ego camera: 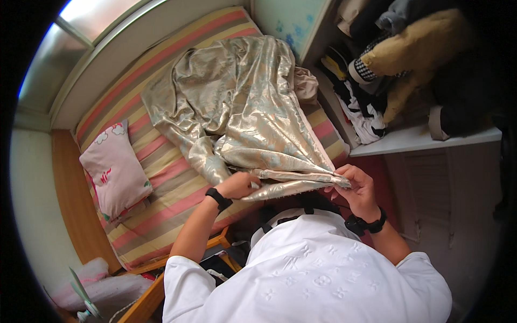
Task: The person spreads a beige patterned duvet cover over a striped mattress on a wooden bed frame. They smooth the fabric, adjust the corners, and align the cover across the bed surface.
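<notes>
A shiny gold and pale-green patterned fabric (258,125), perhaps a curtain, lies rumpled across a bed. Its near edge is drawn up in folds towards me. My right hand (358,189) pinches the gathered corner of this fabric between thumb and fingers, off the bed's near side. Further left, my left hand (239,185) is at the same near edge, its fingers curled against the cloth and partly hidden. Both wrists wear black bands.
Beneath the fabric is a striped bed sheet (169,202). A pink pillow (117,169) rests at the left. Clothes (404,52) hang and lie on a white shelf (428,141) at the right. A wooden rail (141,298) and a small fan (87,303) stand at lower left.
</notes>
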A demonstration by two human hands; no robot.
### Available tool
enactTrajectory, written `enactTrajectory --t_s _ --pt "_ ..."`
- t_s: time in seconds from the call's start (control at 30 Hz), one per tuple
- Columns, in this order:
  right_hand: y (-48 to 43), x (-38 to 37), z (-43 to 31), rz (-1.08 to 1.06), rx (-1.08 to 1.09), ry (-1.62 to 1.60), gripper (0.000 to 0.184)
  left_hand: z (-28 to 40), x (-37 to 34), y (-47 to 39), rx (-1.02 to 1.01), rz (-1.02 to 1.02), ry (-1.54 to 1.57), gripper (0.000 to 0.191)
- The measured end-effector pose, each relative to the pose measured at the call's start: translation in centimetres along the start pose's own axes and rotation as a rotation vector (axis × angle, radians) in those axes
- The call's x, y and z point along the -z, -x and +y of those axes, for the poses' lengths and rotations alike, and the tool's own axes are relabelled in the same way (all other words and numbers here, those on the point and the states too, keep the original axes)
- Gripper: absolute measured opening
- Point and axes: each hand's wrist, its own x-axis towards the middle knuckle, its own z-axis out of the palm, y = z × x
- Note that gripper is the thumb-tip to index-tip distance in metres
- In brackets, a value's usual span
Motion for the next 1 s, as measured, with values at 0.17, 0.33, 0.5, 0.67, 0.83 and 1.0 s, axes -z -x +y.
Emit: enactTrajectory --t_s 0.17,0.33,0.5,0.67,0.83,1.0 --pt "0.4 0.4 0.2 -0.098 0.045 0.086 0.006 4.5 -1.0 -3.8 -0.162 0.229 0.064 0.032" --pt "0.2 1.2 -0.1 -0.119 0.055 0.124 0.005 9.7 2.5 -6.2 -0.414 0.633 0.088 0.019" --pt "0.4 1.5 0.5 -0.085 0.073 0.069 0.007 13.1 2.7 -5.3 -0.325 0.253 0.27 0.027" --pt "0.0 1.8 0.4 -0.148 0.061 0.053 0.015 12.4 0.5 -6.0 -0.294 0.033 0.321 0.029" --pt "-1.0 1.7 -1.9 -0.349 0.262 0.447 0.021 8.3 -0.4 -9.9 -0.447 -0.2 -0.534 0.036" --pt "-0.4 2.8 -5.4 -0.394 0.286 0.369 0.023 -0.7 6.4 -11.2 -0.138 0.174 -0.591 0.047"
